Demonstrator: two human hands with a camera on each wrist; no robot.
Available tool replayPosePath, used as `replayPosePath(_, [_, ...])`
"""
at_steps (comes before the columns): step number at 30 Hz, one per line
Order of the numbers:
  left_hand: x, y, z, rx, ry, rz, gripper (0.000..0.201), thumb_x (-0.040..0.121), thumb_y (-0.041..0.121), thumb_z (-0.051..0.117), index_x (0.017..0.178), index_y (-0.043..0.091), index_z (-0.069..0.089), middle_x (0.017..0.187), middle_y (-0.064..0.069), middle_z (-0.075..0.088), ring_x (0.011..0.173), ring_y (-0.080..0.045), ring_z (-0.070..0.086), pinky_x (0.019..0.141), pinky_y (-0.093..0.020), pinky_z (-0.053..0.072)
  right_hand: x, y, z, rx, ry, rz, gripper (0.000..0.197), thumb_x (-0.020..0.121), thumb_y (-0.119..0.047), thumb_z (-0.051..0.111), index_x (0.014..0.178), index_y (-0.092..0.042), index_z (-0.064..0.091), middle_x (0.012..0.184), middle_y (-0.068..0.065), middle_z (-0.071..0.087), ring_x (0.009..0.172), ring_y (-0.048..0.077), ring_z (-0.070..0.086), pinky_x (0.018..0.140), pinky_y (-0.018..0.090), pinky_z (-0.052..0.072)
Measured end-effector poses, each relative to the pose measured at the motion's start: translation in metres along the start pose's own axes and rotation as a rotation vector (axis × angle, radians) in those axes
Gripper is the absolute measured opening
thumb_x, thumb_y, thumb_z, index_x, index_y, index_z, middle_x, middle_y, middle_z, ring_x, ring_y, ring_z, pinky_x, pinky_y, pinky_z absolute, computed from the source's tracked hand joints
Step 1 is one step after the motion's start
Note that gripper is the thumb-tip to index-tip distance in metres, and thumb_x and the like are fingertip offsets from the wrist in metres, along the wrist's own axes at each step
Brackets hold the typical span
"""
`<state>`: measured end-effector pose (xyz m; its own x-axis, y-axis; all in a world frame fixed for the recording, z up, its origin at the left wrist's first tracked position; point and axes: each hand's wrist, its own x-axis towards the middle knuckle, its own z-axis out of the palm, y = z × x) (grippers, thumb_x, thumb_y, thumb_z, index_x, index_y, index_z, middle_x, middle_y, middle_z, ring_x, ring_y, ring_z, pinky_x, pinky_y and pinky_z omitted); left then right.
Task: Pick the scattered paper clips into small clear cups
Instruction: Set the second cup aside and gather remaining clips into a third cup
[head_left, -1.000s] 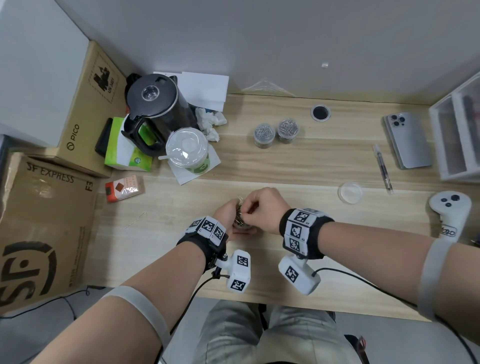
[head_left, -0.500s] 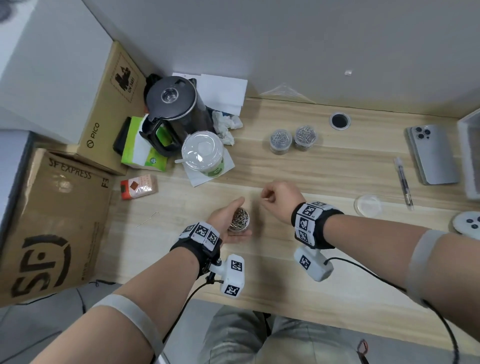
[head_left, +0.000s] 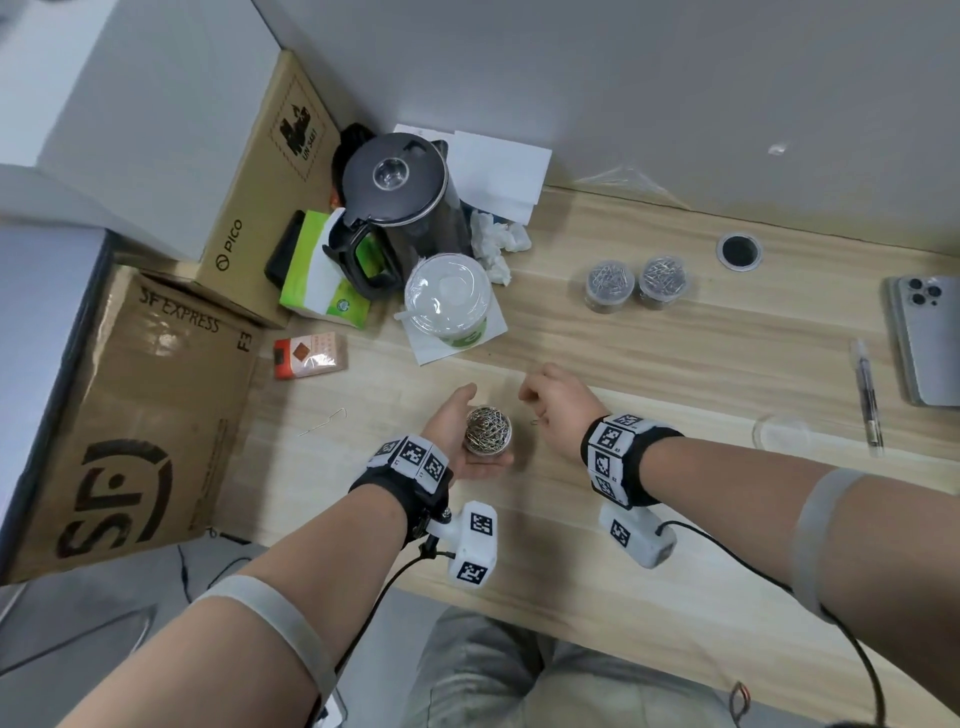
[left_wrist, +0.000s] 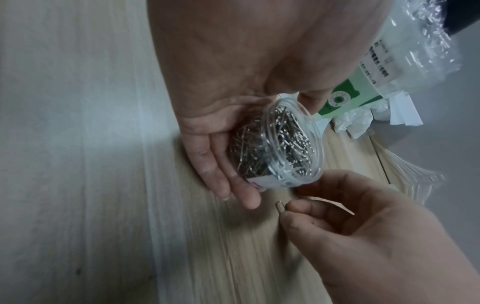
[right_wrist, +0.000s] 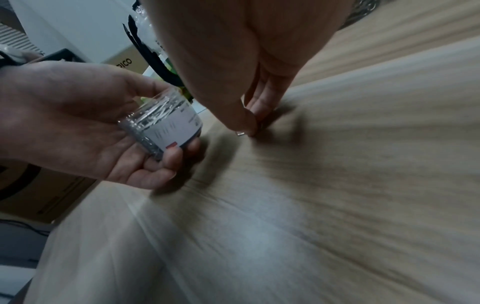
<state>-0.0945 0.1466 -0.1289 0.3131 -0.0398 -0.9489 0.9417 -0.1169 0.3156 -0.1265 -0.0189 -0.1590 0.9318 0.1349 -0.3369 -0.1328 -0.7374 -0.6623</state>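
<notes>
From the head view, the left hand (head_left: 457, 441) cradles a small clear cup (head_left: 487, 430) packed with paper clips, thumb and fingers curled round it above the bench (head_left: 649, 364). Just to its right, the right hand (head_left: 558, 402) has its fingers bunched. Two more filled cups (head_left: 636, 283) stand well beyond both hands.

In the left wrist view, the cup (left_wrist: 291, 144) lies tilted in the palm, mouth toward the right hand (left_wrist: 376, 236), which pinches a single paper clip (left_wrist: 280, 206) just below the rim.

In the right wrist view, the pinched clip (right_wrist: 241, 133) is close over the bench, beside the labelled cup (right_wrist: 166, 127).
</notes>
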Motion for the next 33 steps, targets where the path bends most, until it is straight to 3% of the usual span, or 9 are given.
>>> replayPosePath(4, [0.001, 0.004, 0.012, 0.046, 0.007, 0.011, 0.041, 0.098, 0.054, 0.047, 0.099, 0.014, 0.055, 0.082, -0.015, 0.067, 0.072, -0.037, 0.067, 0.095, -0.053, 0.054, -0.012, 0.005, -0.017, 0.016, 0.000, 0.005, 0.032, 0.071, 0.008, 0.050, 0.095, -0.007, 0.065, 0.096, 0.003, 0.059, 0.079, 0.019, 0.054, 0.075, 0.028, 0.046])
replayPosePath(9, [0.000, 0.006, 0.040, 0.140, -0.027, 0.019, 0.043, 0.100, 0.054, 0.043, 0.103, 0.013, 0.055, 0.084, -0.016, 0.068, 0.073, -0.036, 0.068, 0.094, -0.050, 0.054, -0.029, -0.003, -0.043, 0.405, 0.153, 0.103, 0.027, 0.073, 0.008, 0.057, 0.093, -0.007, 0.066, 0.080, 0.002, 0.062, 0.065, 0.009, 0.055, 0.063, 0.016, 0.046])
replayPosePath(12, [-0.005, 0.005, 0.064, 0.193, -0.100, 0.030, 0.045, 0.100, 0.052, 0.043, 0.107, 0.013, 0.063, 0.097, -0.020, 0.073, 0.081, -0.039, 0.071, 0.092, -0.051, 0.057, -0.042, -0.018, -0.053, 0.561, 0.176, 0.094, 0.028, 0.075, 0.011, 0.055, 0.095, -0.005, 0.066, 0.084, 0.010, 0.067, 0.069, 0.012, 0.058, 0.066, 0.021, 0.050])
replayPosePath(15, [-0.013, 0.004, 0.091, 0.248, -0.165, 0.053, 0.037, 0.097, 0.046, 0.050, 0.097, 0.014, 0.068, 0.105, -0.021, 0.074, 0.098, -0.042, 0.071, 0.094, -0.057, 0.055, -0.059, -0.015, -0.063, 0.463, 0.170, 0.087, 0.026, 0.076, 0.003, 0.059, 0.094, -0.014, 0.067, 0.087, 0.003, 0.068, 0.074, 0.013, 0.063, 0.073, 0.025, 0.054])
replayPosePath(21, [-0.011, 0.004, 0.123, 0.343, -0.186, 0.071, 0.036, 0.097, 0.046, 0.055, 0.104, 0.011, 0.060, 0.075, -0.014, 0.073, 0.075, -0.035, 0.070, 0.099, -0.057, 0.052, -0.093, 0.055, -0.096, 0.120, 0.511, 0.294, 0.022, 0.080, -0.018, 0.063, 0.102, -0.018, 0.062, 0.099, -0.003, 0.055, 0.076, 0.013, 0.054, 0.075, 0.032, 0.049])
replayPosePath(23, [-0.009, 0.002, 0.126, 0.331, -0.177, 0.064, 0.031, 0.099, 0.043, 0.053, 0.099, 0.012, 0.058, 0.066, -0.012, 0.072, 0.074, -0.035, 0.068, 0.102, -0.056, 0.050, -0.108, 0.082, -0.107, -0.057, 0.419, 0.556, 0.033, 0.085, -0.025, 0.060, 0.117, -0.016, 0.054, 0.116, 0.004, 0.047, 0.081, 0.025, 0.059, 0.073, 0.035, 0.050])
replayPosePath(26, [-0.007, -0.003, 0.130, 0.300, -0.195, 0.060, 0.034, 0.100, 0.043, 0.051, 0.111, 0.011, 0.056, 0.075, -0.014, 0.073, 0.075, -0.036, 0.069, 0.102, -0.056, 0.049, -0.127, 0.109, -0.110, -0.175, 0.253, 0.837, 0.047, 0.085, -0.031, 0.059, 0.124, -0.013, 0.039, 0.123, 0.013, 0.034, 0.063, 0.028, 0.054, 0.058, 0.034, 0.046])
replayPosePath(29, [-0.007, -0.006, 0.131, 0.249, -0.199, 0.040, 0.043, 0.101, 0.041, 0.046, 0.126, 0.007, 0.054, 0.091, -0.018, 0.071, 0.070, -0.035, 0.070, 0.079, -0.046, 0.059, -0.134, 0.122, -0.104, -0.177, 0.175, 0.919, 0.048, 0.082, -0.029, 0.061, 0.118, -0.014, 0.034, 0.121, 0.014, 0.029, 0.054, 0.023, 0.048, 0.050, 0.031, 0.040])
replayPosePath(33, [-0.009, -0.008, 0.131, 0.213, -0.221, 0.014, 0.036, 0.104, 0.034, 0.038, 0.111, 0.005, 0.057, 0.089, -0.018, 0.068, 0.069, -0.035, 0.067, 0.060, -0.036, 0.056, -0.133, 0.118, -0.107, -0.170, 0.128, 0.855, 0.048, 0.083, -0.034, 0.062, 0.118, -0.012, 0.039, 0.119, 0.015, 0.039, 0.065, 0.028, 0.052, 0.060, 0.034, 0.046])
